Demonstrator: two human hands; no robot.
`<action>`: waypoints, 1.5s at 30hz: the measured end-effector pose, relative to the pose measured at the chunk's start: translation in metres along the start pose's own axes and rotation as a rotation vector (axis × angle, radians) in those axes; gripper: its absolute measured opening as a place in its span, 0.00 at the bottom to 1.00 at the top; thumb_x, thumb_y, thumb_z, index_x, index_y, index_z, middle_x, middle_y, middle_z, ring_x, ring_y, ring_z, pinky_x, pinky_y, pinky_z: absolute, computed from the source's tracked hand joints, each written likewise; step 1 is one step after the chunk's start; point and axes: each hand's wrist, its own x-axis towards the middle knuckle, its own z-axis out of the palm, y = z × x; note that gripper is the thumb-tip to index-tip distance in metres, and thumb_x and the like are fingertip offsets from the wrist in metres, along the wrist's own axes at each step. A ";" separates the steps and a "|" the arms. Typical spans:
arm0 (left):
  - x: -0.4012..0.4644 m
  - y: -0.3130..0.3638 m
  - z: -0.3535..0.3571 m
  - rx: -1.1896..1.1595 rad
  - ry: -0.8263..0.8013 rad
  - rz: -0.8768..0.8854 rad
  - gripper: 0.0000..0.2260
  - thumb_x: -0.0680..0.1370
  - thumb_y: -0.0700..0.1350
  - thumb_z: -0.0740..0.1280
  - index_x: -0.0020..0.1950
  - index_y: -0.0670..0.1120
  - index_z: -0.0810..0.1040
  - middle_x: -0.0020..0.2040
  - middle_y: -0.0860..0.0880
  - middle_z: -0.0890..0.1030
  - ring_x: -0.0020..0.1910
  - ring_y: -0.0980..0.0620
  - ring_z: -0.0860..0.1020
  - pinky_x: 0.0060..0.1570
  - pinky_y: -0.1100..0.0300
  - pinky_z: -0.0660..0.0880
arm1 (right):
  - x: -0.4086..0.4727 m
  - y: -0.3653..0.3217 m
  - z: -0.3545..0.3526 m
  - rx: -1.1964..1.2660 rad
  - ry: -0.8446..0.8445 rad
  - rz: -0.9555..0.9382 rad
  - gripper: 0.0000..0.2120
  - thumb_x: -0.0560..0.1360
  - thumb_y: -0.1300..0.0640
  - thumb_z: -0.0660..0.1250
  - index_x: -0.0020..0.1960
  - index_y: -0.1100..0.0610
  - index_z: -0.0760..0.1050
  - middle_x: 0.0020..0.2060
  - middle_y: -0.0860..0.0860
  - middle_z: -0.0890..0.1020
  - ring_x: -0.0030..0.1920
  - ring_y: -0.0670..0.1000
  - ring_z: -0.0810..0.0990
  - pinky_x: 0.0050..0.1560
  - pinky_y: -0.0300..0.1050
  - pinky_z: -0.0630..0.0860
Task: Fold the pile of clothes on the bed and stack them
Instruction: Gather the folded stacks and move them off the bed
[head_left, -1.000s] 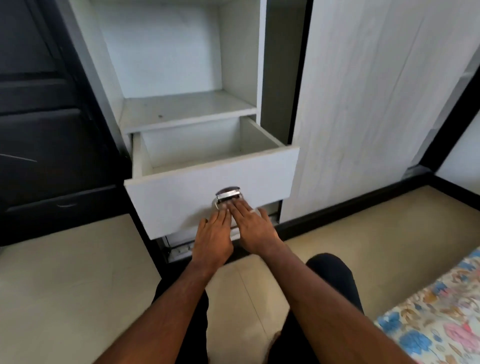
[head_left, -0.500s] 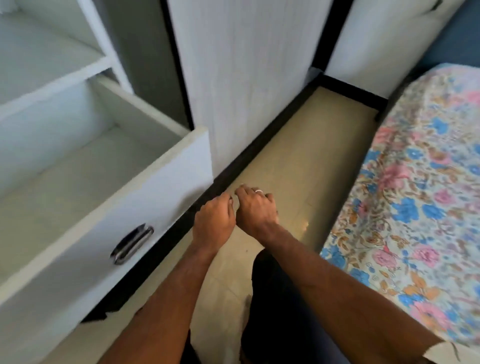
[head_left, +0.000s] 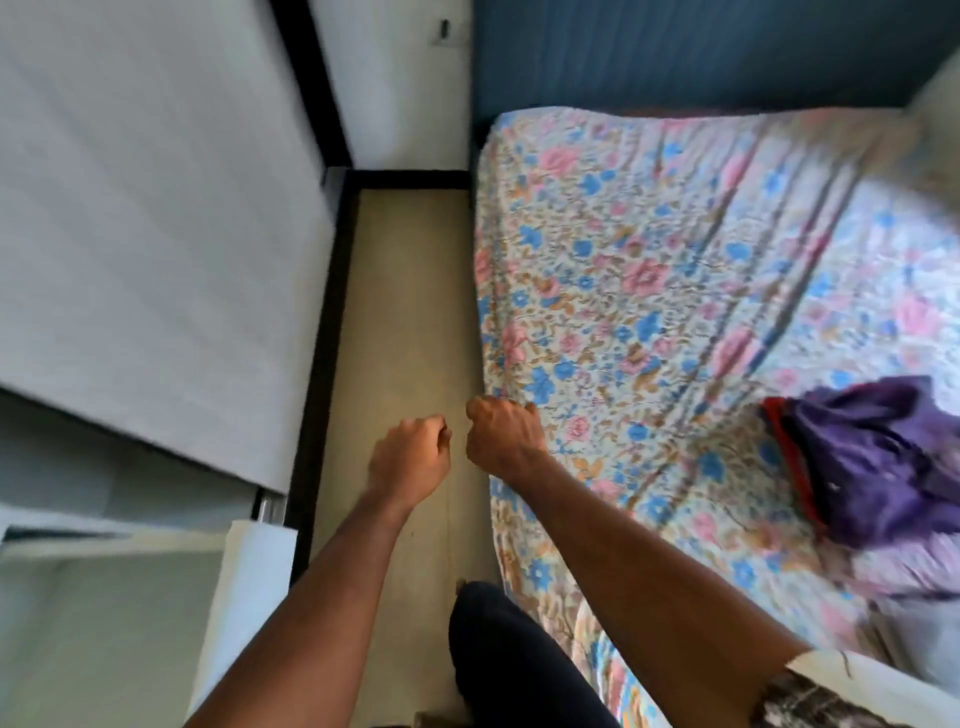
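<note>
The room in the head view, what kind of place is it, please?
Most likely a home bedroom. A bed covered with a floral sheet fills the right side, a white wardrobe with an open drawer stands on the left, and purple clothes lie on the bed.

Both hands hang loosely curled, holding nothing: the left hand (head_left: 410, 457) over the floor (head_left: 410, 291), the right hand (head_left: 501, 436) at the bed's (head_left: 649, 270) near edge. A purple garment (head_left: 872, 457) lies crumpled near the bed's right edge.
</note>
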 end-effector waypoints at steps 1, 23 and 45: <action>0.006 0.017 -0.009 0.025 -0.028 0.027 0.10 0.82 0.50 0.62 0.49 0.46 0.79 0.45 0.44 0.84 0.42 0.41 0.81 0.38 0.53 0.75 | -0.006 0.011 -0.018 0.019 0.005 0.052 0.12 0.74 0.58 0.62 0.57 0.54 0.75 0.56 0.54 0.82 0.58 0.59 0.81 0.62 0.56 0.70; 0.023 0.401 0.074 0.044 -0.661 0.872 0.16 0.83 0.58 0.57 0.47 0.47 0.76 0.44 0.47 0.81 0.46 0.45 0.79 0.47 0.50 0.76 | -0.239 0.305 -0.075 0.432 0.325 1.174 0.11 0.76 0.53 0.59 0.56 0.52 0.76 0.54 0.55 0.83 0.55 0.61 0.82 0.52 0.52 0.77; 0.263 0.555 0.316 -0.057 -0.946 0.637 0.49 0.65 0.74 0.70 0.75 0.43 0.66 0.71 0.41 0.72 0.65 0.44 0.75 0.67 0.45 0.71 | -0.104 0.611 0.053 0.969 0.585 1.584 0.52 0.69 0.23 0.62 0.81 0.48 0.46 0.79 0.60 0.58 0.76 0.64 0.65 0.72 0.65 0.67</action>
